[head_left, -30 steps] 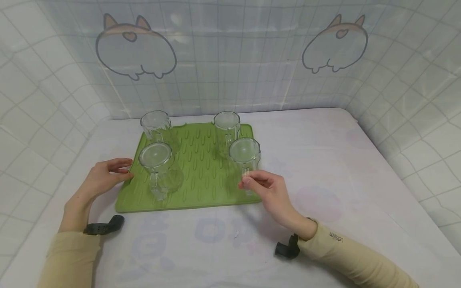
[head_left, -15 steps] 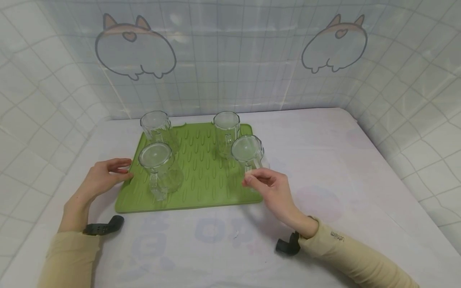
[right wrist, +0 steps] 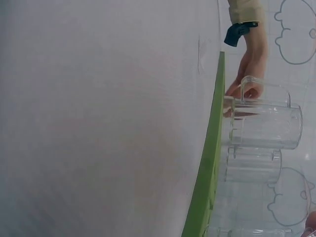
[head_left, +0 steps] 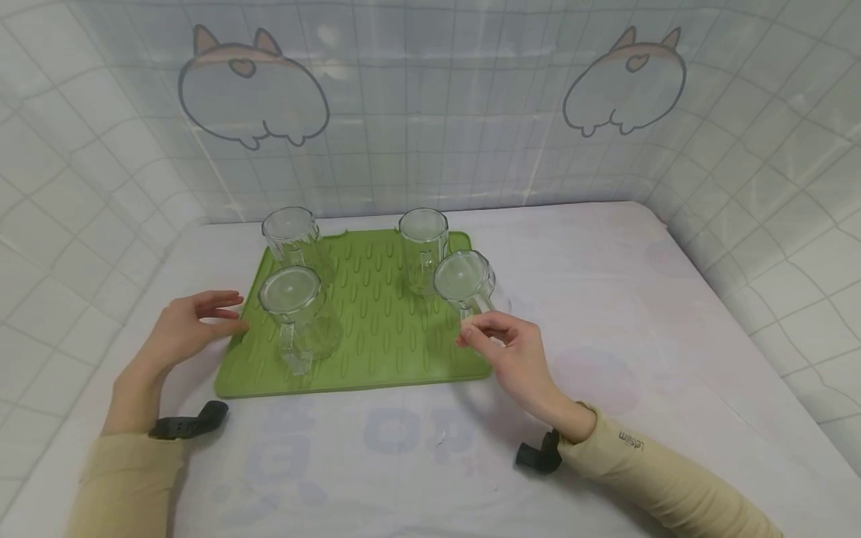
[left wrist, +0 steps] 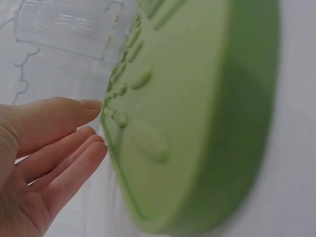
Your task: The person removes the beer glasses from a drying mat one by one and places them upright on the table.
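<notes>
A ribbed green drying mat (head_left: 377, 366) bears clear glass mugs, placed in two pairs. With thumb and fingertips, my right hand (head_left: 516, 360) pinches the handle of the front right mug (head_left: 464, 276), close over the mat's right edge. At the opposite side, my left hand (head_left: 184, 329) has its thumb and loosely extended fingers right at the mat's left rim. A gap shows between thumb and fingers of that hand (left wrist: 54, 148) in the left wrist view. The front left mug (head_left: 292, 291) stands just right of it, its handle toward the front.
Behind are a back left mug (head_left: 291, 224) and a back right mug (head_left: 424, 226), close to the held one. A pale patterned cloth (head_left: 605, 299) covers the table. Tiled sheeting (head_left: 430, 112) with cartoon animals rises at the back and sides.
My right hand has shifted the front right mug slightly rightward and toward the back. My left hand has drawn a little to the left. The other mugs and the mat look unmoved.
</notes>
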The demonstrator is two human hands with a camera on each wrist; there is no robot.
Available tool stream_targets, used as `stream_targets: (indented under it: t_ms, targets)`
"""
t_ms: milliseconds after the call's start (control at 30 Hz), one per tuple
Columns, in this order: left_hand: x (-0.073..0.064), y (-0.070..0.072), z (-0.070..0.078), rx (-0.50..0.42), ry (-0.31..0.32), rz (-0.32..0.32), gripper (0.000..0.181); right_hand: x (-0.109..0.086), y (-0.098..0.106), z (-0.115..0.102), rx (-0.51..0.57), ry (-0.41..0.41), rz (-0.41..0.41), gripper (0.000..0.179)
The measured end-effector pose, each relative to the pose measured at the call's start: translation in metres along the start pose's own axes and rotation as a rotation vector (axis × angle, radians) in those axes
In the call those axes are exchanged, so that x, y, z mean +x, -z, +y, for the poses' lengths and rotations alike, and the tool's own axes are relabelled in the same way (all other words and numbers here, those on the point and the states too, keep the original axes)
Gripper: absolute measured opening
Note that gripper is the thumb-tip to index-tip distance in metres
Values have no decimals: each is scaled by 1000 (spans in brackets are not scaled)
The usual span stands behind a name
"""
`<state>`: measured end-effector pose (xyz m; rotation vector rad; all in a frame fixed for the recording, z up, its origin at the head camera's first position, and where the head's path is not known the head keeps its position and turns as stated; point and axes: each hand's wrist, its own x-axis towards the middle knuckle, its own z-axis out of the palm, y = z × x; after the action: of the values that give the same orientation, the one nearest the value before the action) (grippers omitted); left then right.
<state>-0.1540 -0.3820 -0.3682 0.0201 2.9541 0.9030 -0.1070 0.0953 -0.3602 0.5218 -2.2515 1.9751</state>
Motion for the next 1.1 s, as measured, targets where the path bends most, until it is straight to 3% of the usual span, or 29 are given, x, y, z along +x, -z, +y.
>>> stream_targets:
  t_ms: [333, 400, 567, 733, 900, 1100]
  targets:
    - [-1, 7, 9, -134, -57, 0, 66, -1, 0, -8, -21, 23, 12, 9]
    - [-2, 9, 13, -163, -67, 9, 64, 0, 1, 0, -24, 36, 13, 8]
    - [-6, 15, 25, -197, -96, 65, 54, -1, 1, -13, -34, 43, 16, 6]
    - [-10, 20, 43, -262, -113, 129, 45, -2, 0, -24, -37, 58, 11, 7]
    - [-14, 22, 68, -242, -99, 215, 44, 0, 2, -8, -38, 77, 7, 7]
    - [-18, 16, 101, -288, -179, 294, 43, 2, 3, 3, -38, 94, 8, 10]
